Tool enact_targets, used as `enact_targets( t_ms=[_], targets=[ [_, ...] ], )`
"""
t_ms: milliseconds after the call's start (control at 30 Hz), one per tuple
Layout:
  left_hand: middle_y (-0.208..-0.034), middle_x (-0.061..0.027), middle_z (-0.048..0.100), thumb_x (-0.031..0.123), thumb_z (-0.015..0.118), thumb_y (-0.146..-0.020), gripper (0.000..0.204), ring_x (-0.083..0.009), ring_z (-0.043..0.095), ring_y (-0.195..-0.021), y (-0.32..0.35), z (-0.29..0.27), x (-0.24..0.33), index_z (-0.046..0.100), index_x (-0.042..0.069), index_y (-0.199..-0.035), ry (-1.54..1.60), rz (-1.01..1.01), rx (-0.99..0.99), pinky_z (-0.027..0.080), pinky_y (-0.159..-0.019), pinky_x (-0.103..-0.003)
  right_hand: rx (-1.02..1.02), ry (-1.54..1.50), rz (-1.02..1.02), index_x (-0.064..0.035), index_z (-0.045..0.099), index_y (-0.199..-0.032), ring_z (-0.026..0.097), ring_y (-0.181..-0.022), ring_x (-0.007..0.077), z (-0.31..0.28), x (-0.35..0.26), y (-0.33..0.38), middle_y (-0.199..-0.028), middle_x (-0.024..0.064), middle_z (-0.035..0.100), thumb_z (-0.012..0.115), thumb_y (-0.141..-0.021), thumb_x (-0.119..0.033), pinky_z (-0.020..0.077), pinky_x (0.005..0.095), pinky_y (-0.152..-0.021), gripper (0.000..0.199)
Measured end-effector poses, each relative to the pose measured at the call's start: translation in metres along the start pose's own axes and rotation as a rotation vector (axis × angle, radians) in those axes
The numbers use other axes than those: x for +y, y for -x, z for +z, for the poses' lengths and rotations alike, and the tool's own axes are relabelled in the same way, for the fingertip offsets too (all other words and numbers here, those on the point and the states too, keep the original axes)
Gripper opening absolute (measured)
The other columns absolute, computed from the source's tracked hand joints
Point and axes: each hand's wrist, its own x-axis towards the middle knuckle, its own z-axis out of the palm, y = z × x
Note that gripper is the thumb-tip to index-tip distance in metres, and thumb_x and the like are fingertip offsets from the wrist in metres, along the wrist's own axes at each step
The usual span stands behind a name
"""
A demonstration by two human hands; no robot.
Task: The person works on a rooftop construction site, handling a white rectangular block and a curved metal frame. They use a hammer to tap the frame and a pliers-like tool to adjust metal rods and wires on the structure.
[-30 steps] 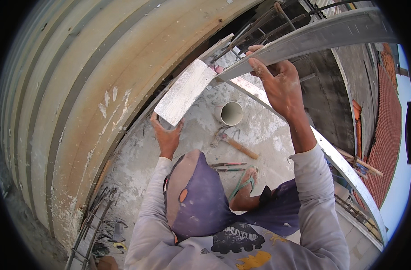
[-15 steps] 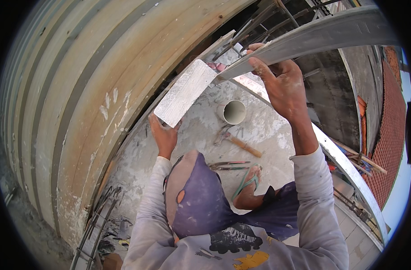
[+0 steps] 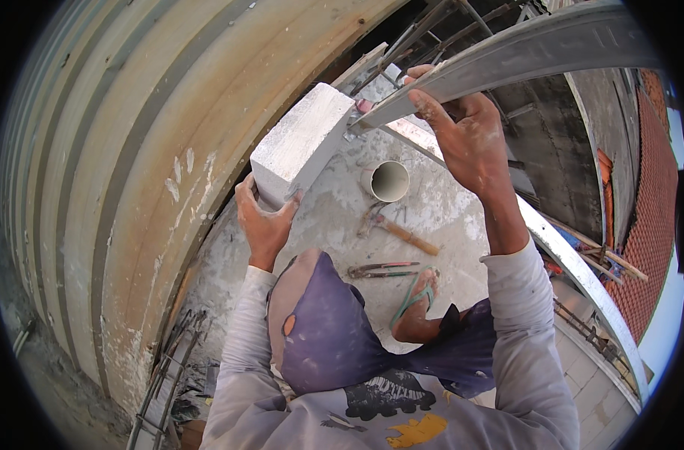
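My left hand (image 3: 267, 223) is wrapped around the near end of a white lightweight concrete block (image 3: 304, 142), tilted up away from me beside the corrugated wall. Dust coats my fingertips. At the upper right, my right hand (image 3: 465, 139) grips a long grey metal strip (image 3: 537, 56) between thumb and fingers. One end of the strip comes close to the block's far right corner; whether they touch I cannot tell. Below my hands, a claw hammer (image 3: 405, 234) with a wooden handle lies on the concrete floor, near an upright white pipe (image 3: 389, 181).
A corrugated metal wall (image 3: 154, 150) rises on the left. Tower pincers (image 3: 383, 268) lie by my sandalled foot (image 3: 417, 307). On the right, a pale beam (image 3: 582, 281) edges the floor, with a red tiled roof (image 3: 642, 217) beyond. Steel rods (image 3: 158, 382) lie at lower left.
My left hand has tipped the block so its near end face now shows, and has shifted slightly left. The metal strip has moved slightly left at its near end; my right hand keeps its grip.
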Motion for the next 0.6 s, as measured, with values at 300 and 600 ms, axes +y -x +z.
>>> enact_targets(
  t_ms=[300,600],
  targets=[
    [-0.111,-0.0147,0.062,0.025,0.09,-0.063,0.074,-0.0353,0.063,-0.106,-0.033,-0.05,0.044,0.063,0.005,-0.129,-0.358,0.211,-0.115,0.052,-0.09,-0.044,0.029,-0.014,-0.009,-0.0038,0.073,-0.119,0.07,-0.11,0.0201,0.004,0.0,-0.002,-0.116,0.0134,0.076,0.077,-0.096,-0.025,0.0518,0.0364,-0.098,0.032],
    [-0.104,-0.0097,0.055,0.026,0.092,-0.06,0.077,-0.0303,0.058,-0.1,-0.046,0.014,0.069,0.062,0.01,-0.129,-0.349,0.223,-0.085,0.05,-0.085,-0.043,0.024,0.006,0.081,-0.0053,0.073,-0.119,0.069,-0.108,0.0205,0.002,-0.007,0.001,-0.117,0.0076,0.074,0.075,-0.097,-0.024,0.0529,0.038,-0.1,0.029]
  ],
)
